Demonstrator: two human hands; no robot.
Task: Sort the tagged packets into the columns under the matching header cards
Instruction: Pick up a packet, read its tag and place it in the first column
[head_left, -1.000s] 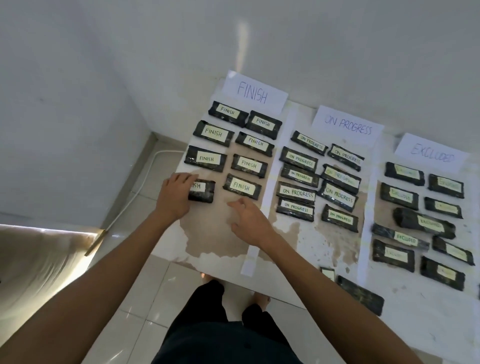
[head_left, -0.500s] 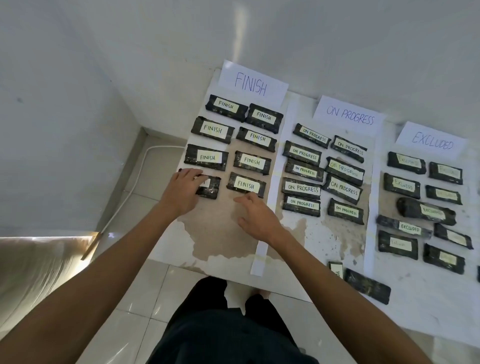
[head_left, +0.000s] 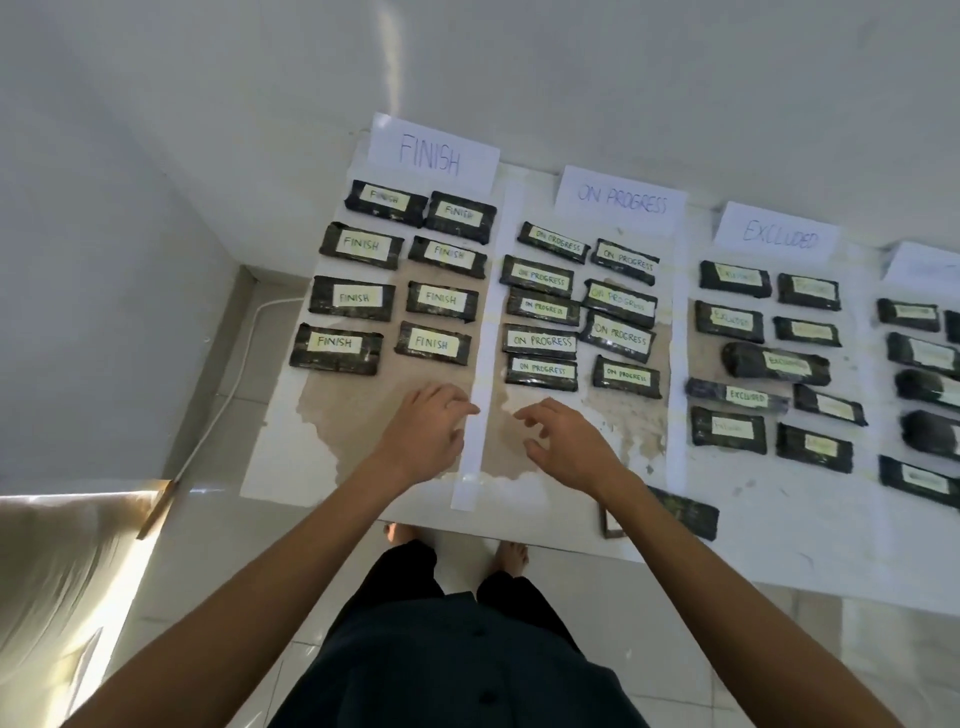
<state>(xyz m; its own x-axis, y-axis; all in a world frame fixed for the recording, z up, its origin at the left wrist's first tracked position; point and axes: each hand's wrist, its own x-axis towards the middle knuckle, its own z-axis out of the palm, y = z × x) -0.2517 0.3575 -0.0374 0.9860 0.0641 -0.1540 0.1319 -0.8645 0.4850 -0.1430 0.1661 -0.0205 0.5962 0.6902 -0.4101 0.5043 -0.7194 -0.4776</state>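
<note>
I record the left hand (head_left: 423, 431) just left of the white paper strip (head_left: 475, 332), palm down. Its fingers (head_left: 457, 408) are loosely bent and hold nothing, and their tips reach the strip's edge. The right hand (head_left: 566, 441) is just right of the strip, its fingers (head_left: 535, 415) spread and half curled, also empty. I cannot tell whether either hand touches the counter (head_left: 275, 467).

Left of the strip, beyond the left hand, eight FINISH packets (head_left: 441, 299) lie flat in two files under the FINISH card (head_left: 431, 153). Right of the strip, the ON PROGRESS packets (head_left: 540, 340) lie under the ON PROGRESS card (head_left: 621, 200), some overlapping. Farther right of the strip, the EXCLUDED packets (head_left: 730, 319) lie under the EXCLUDED card (head_left: 776, 239).

A loose dark packet (head_left: 685, 512) lies right of the strip's near end, partly hidden by the right forearm. I cannot see its tag.
</note>
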